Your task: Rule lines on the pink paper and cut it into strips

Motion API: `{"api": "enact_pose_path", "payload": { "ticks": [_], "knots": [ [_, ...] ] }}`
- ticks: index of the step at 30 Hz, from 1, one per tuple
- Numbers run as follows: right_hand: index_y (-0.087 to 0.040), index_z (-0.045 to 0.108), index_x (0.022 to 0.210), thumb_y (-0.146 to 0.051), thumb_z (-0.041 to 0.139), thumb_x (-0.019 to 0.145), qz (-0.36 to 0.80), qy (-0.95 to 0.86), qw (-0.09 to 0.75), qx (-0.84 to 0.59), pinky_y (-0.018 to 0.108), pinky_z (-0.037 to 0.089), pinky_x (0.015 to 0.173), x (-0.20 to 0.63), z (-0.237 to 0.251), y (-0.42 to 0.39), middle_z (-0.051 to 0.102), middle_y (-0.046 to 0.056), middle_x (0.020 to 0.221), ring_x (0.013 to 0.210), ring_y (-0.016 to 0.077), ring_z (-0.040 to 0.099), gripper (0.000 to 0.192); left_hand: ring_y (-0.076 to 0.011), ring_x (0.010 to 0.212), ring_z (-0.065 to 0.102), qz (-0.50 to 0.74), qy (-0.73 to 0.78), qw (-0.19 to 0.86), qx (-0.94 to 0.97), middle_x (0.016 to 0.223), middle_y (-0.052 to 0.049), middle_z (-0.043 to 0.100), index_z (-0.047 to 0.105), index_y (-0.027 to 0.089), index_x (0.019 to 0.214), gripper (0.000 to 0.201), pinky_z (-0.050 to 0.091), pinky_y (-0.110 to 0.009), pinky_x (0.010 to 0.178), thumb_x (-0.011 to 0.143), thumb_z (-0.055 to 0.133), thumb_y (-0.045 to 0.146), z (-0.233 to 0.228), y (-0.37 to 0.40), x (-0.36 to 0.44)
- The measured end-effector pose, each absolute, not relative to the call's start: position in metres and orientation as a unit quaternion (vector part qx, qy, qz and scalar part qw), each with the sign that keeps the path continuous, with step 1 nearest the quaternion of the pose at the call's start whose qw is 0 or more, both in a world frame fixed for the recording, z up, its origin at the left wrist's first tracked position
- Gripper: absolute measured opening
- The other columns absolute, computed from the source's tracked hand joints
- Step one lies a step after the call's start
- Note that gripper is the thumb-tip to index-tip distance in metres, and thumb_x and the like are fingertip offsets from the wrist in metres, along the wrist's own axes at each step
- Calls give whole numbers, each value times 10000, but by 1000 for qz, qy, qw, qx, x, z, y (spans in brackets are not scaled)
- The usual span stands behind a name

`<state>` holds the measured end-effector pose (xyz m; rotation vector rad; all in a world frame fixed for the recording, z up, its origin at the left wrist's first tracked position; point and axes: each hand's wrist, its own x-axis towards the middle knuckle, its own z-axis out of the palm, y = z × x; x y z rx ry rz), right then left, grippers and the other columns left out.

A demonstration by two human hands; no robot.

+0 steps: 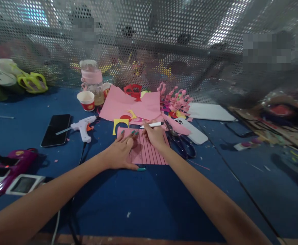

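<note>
The pink card [146, 149] lies flat on the blue table [149, 204], just in front of the person and near the middle of the view. It is a small rectangle ruled with many dark parallel lines that run away from the person; its near edge and right part show, the rest sits under the hands.

The left hand [122, 149] lies spread and flat on the card, palm down, fingers fanned, pressing its left half; the nails are teal. The right hand [154, 134] is closed round a white pen [151, 125], which lies nearly level with its tip pointing left over the card's far edge.

One white glue gun [84, 127] lies to the left of the card, and beyond it one black phone [55, 129], face up. One pair of dark scissors [181, 143] lies just right of the card, beside a second phone [192, 131], white, back up. One larger pink sheet [128, 105] lies behind the card, with a yellow scrap [120, 124] at its near edge. One paper cup [86, 100] stands by one jar [91, 80]. One purple gadget [8, 166] sits at far left.
</note>
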<state>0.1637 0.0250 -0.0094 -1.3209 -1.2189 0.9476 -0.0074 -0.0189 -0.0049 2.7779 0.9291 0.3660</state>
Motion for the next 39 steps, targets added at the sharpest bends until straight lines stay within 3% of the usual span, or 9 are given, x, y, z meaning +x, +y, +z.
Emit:
{"api": "enact_pose_path", "payload": {
  "ticks": [7, 15, 30, 35, 39],
  "knots": [
    [-239, 410, 624, -550, 584, 729, 370, -556, 509, -543, 209, 305, 312, 165, -11, 27, 500, -76, 428, 307, 89, 422, 372, -353, 1339, 297, 120, 314, 106, 936, 1236, -250, 532, 451, 139, 1036, 735, 164, -544, 1108, 680, 451, 782, -4, -19, -7],
    [-242, 377, 587, -552, 574, 736, 348, -589, 495, -536, 215, 298, 336, 164, -5, 19, 469, -82, 407, 306, 86, 410, 396, -303, 1380, 197, 110, 314, 108, 937, 1335, -248, 459, 441, 157, 1042, 712, 117, -528, 1124, 696, 424, 780, -2, -19, -7],
    [-238, 369, 582, -589, 584, 709, 385, -578, 462, -551, 202, 258, 290, 168, 0, -26, 453, -86, 382, 273, 82, 384, 431, -346, 1330, 322, 99, 326, 111, 933, 1269, -269, 510, 459, 94, 1103, 793, 213, -521, 1094, 684, 455, 768, -5, -18, -6],
    [-230, 376, 576, -595, 608, 694, 400, -574, 453, -553, 195, 258, 282, 171, 1, -46, 470, -82, 388, 267, 67, 361, 448, -360, 1348, 272, 99, 326, 136, 930, 1397, -315, 341, 402, 57, 1172, 848, 223, -545, 1076, 692, 462, 754, -2, -18, -6],
    [-228, 370, 570, -574, 623, 701, 425, -570, 443, -546, 191, 248, 265, 174, 3, -62, 469, -82, 387, 254, 62, 359, 448, -353, 1350, 272, 94, 324, 131, 932, 1400, -313, 338, 427, 69, 1145, 797, 205, -542, 1082, 706, 473, 733, -1, -18, -5]
  ]
}}
